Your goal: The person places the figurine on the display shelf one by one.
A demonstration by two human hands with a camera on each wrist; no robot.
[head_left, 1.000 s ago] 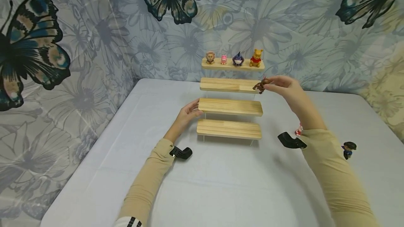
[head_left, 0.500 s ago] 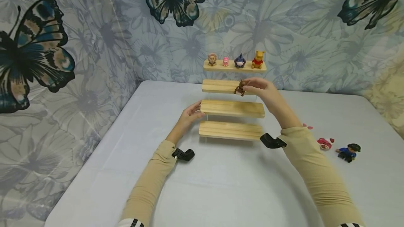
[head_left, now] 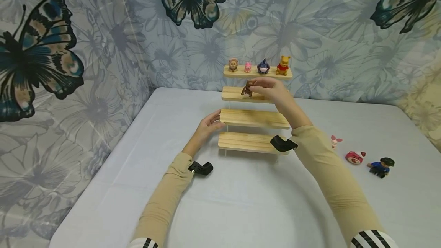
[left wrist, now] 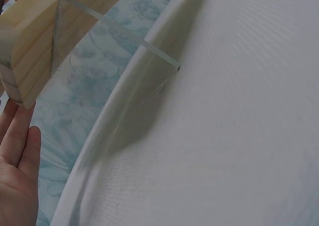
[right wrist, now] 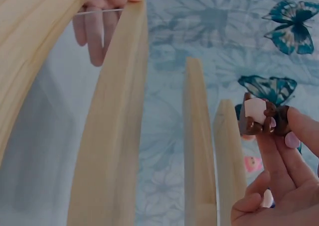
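A four-tier display shelf (head_left: 255,118) with pale wooden boards stands on the white table. My left hand (head_left: 205,127) holds the left end of its second board from the bottom; in the right wrist view several of those fingers (right wrist: 94,34) reach beneath that board. At the second board from the top, my right hand (head_left: 273,91) pinches a brown toy figurine (head_left: 246,88). Its pale pink belly shows in the right wrist view, between thumb and fingers. Whether it touches the board is unclear. A lion (head_left: 233,64), pink pig (head_left: 247,66), donkey (head_left: 263,66) and yellow bear (head_left: 283,66) line the top board.
On the table at right lie a long-eared pink figurine (head_left: 335,142), a pink bear-head figurine (head_left: 355,158) and a doll in blue with a dark cap (head_left: 381,167). Butterfly-print fabric (head_left: 206,49) hangs behind the table (head_left: 241,202). Clear legs (left wrist: 124,32) support the shelf.
My right hand has carried the brown figurine leftward along the second board from the top. Its sleeve uncovered the toys at right. The left hand stays at the shelf's end.
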